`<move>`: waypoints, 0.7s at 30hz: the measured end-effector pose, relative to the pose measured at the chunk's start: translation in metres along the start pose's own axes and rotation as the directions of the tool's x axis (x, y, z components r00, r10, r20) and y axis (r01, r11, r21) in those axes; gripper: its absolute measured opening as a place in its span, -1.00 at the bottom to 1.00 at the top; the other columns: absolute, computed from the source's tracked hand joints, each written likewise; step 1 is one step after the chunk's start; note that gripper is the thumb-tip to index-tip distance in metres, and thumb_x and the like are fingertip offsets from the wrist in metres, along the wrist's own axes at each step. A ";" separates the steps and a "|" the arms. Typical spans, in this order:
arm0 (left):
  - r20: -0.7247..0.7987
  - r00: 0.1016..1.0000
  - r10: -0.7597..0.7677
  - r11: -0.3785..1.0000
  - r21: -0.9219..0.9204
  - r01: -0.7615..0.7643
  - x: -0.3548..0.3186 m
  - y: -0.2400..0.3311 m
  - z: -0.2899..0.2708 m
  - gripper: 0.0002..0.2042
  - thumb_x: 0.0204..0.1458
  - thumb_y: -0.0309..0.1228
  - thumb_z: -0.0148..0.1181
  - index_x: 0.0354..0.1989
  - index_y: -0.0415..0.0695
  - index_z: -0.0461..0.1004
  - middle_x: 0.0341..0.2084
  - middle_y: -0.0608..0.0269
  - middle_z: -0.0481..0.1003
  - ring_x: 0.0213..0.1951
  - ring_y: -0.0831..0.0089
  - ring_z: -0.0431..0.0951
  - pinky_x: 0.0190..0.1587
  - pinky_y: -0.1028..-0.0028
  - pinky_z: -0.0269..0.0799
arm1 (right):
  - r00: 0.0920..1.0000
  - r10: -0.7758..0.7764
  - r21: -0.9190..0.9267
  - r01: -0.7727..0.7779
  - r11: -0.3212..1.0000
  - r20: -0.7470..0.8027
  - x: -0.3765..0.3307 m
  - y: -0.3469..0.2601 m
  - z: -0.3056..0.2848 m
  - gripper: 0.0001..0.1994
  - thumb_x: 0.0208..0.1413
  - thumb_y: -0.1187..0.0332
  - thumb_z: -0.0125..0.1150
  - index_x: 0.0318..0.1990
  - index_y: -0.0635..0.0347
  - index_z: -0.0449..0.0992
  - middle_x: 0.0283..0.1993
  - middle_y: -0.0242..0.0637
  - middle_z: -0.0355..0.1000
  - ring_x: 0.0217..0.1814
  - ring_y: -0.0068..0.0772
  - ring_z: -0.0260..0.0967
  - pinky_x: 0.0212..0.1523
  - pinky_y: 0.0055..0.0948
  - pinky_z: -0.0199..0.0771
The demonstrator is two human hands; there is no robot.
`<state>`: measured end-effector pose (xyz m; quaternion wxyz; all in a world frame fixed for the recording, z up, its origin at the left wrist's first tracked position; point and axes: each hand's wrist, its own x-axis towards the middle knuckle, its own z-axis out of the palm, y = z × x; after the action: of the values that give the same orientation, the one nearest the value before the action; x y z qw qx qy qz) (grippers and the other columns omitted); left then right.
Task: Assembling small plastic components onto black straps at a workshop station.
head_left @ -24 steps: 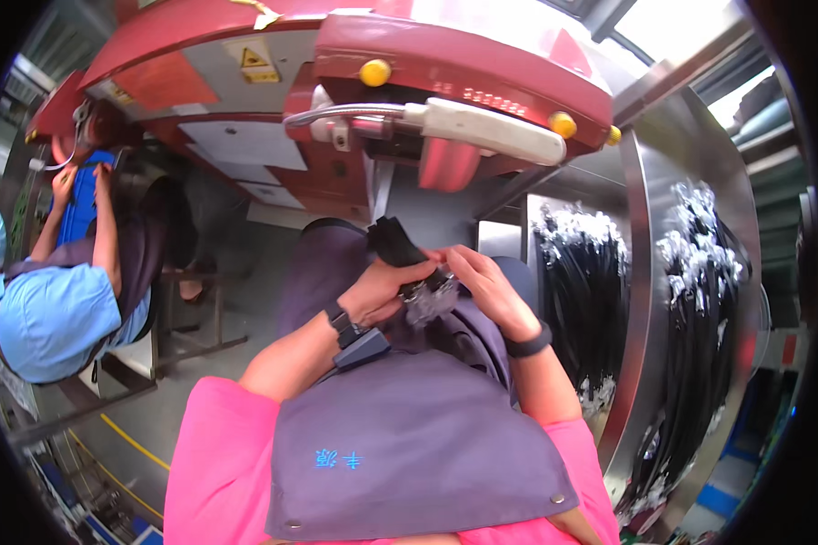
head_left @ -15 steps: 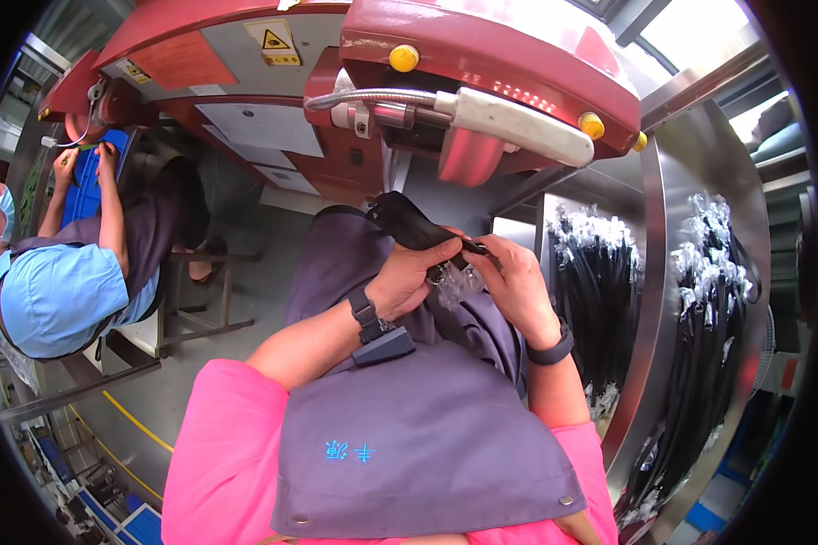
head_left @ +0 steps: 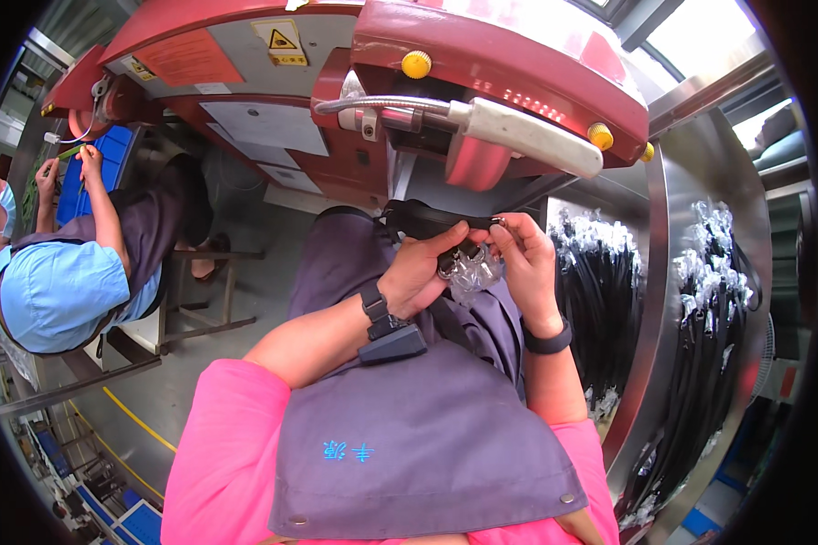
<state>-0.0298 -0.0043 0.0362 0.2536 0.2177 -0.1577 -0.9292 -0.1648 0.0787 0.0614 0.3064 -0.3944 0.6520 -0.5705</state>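
Over my lap my left hand [head_left: 416, 272] is closed around a bunch of flat black straps [head_left: 424, 219], thumb on top. The straps run sideways through the grip, a folded end sticking out to the left. My right hand [head_left: 527, 259] pinches one strap end between thumb and fingertips, near a small metal-looking piece. Crumpled clear plastic wrap [head_left: 473, 276] hangs below, between the two hands, around what look like metal rings or buckles, too small to make out.
A red machine [head_left: 509, 68] with yellow knobs and a pale handle [head_left: 527, 134] stands just beyond my hands. Racks of hanging black straps [head_left: 600, 300] with plastic-wrapped ends are on the right. To the left, a co-worker [head_left: 59, 295] sits by a blue bin [head_left: 109, 168].
My right hand has moved slightly right and up, drawing a strap end out straighter. The bunch has turned more level, and more of the plastic wrap shows.
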 end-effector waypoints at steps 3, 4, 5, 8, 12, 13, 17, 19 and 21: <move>0.010 1.000 0.020 1.000 -0.006 -0.020 0.006 -0.003 0.002 -0.81 0.12 -0.44 0.16 -0.14 -0.24 0.48 -0.26 0.15 0.56 -0.19 0.41 0.57 -0.08 0.37 0.51 | 1.000 -0.004 0.053 0.005 0.999 -0.020 0.008 0.003 -0.002 -0.93 0.18 0.49 0.09 -0.22 0.29 0.46 -0.43 -0.45 0.44 -0.46 -0.72 0.26 -0.42 -0.66 0.29; 0.000 1.000 0.015 1.000 -0.022 -0.015 0.007 -0.004 0.003 -0.81 0.12 -0.43 0.16 -0.13 -0.24 0.48 -0.26 0.14 0.57 -0.20 0.41 0.57 -0.08 0.37 0.51 | 1.000 -0.003 0.052 0.004 0.999 -0.024 0.011 0.003 -0.002 -0.92 0.18 0.49 0.09 -0.22 0.29 0.46 -0.44 -0.45 0.43 -0.46 -0.72 0.26 -0.42 -0.66 0.29; -0.009 1.000 0.011 0.999 -0.037 -0.011 0.009 -0.004 0.005 -0.80 0.12 -0.43 0.16 -0.12 -0.24 0.48 -0.25 0.14 0.57 -0.20 0.41 0.57 -0.08 0.37 0.51 | 1.000 -0.002 0.051 0.004 0.999 -0.029 0.013 0.004 -0.003 -0.92 0.19 0.49 0.09 -0.22 0.29 0.46 -0.44 -0.45 0.43 -0.46 -0.72 0.26 -0.42 -0.66 0.29; -0.007 1.000 0.008 0.998 -0.064 -0.008 0.010 -0.004 0.010 -0.78 0.13 -0.41 0.16 -0.10 -0.25 0.48 -0.24 0.12 0.57 -0.21 0.41 0.57 -0.09 0.37 0.51 | 1.000 0.012 0.000 -0.012 1.000 -0.017 0.019 0.001 -0.006 -0.91 0.18 0.47 0.10 -0.23 0.29 0.47 -0.46 -0.45 0.42 -0.47 -0.72 0.26 -0.44 -0.65 0.28; -0.041 0.999 0.007 0.998 -0.069 -0.010 0.011 -0.004 0.008 -0.77 0.13 -0.39 0.16 -0.11 -0.26 0.49 -0.23 0.14 0.57 -0.20 0.42 0.56 -0.08 0.37 0.50 | 0.999 0.038 -0.026 -0.037 0.999 0.030 0.027 0.005 -0.010 -0.88 0.16 0.43 0.13 -0.24 0.31 0.47 -0.49 -0.44 0.41 -0.49 -0.70 0.27 -0.46 -0.62 0.29; -0.032 0.999 0.000 0.997 -0.071 -0.003 0.012 -0.004 0.007 -0.77 0.13 -0.39 0.16 -0.11 -0.26 0.50 -0.23 0.15 0.57 -0.20 0.43 0.56 -0.08 0.37 0.50 | 0.998 0.044 -0.019 -0.043 0.999 0.039 0.029 0.006 -0.011 -0.88 0.16 0.43 0.14 -0.24 0.31 0.48 -0.50 -0.44 0.40 -0.50 -0.69 0.27 -0.47 -0.62 0.29; -0.037 0.999 0.004 0.997 -0.077 -0.007 0.013 -0.003 0.008 -0.77 0.13 -0.38 0.17 -0.13 -0.26 0.51 -0.24 0.17 0.56 -0.21 0.44 0.55 -0.08 0.38 0.49 | 0.996 0.073 0.003 -0.073 0.997 0.058 0.036 0.006 -0.011 -0.86 0.16 0.41 0.14 -0.25 0.32 0.48 -0.52 -0.43 0.40 -0.51 -0.68 0.29 -0.47 -0.61 0.29; -0.044 0.999 0.007 0.996 -0.087 -0.011 0.013 -0.002 0.012 -0.77 0.13 -0.38 0.17 -0.13 -0.26 0.51 -0.24 0.18 0.56 -0.22 0.45 0.54 -0.09 0.38 0.49 | 0.995 0.075 -0.011 -0.074 0.997 0.070 0.038 0.004 -0.012 -0.86 0.17 0.40 0.13 -0.25 0.31 0.48 -0.53 -0.43 0.39 -0.52 -0.67 0.27 -0.49 -0.61 0.27; -0.043 0.999 0.002 0.995 -0.102 -0.007 0.012 0.000 0.014 -0.77 0.13 -0.38 0.17 -0.13 -0.26 0.51 -0.25 0.20 0.56 -0.23 0.45 0.54 -0.10 0.38 0.49 | 0.994 0.081 -0.021 -0.080 0.997 0.079 0.041 0.003 -0.012 -0.85 0.17 0.39 0.13 -0.25 0.31 0.49 -0.54 -0.44 0.38 -0.53 -0.68 0.26 -0.50 -0.61 0.25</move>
<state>-0.0463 -0.0080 0.0446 0.2698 0.2239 -0.1050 -0.9306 -0.1955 0.0494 0.0621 0.3515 -0.3932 0.6596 -0.5355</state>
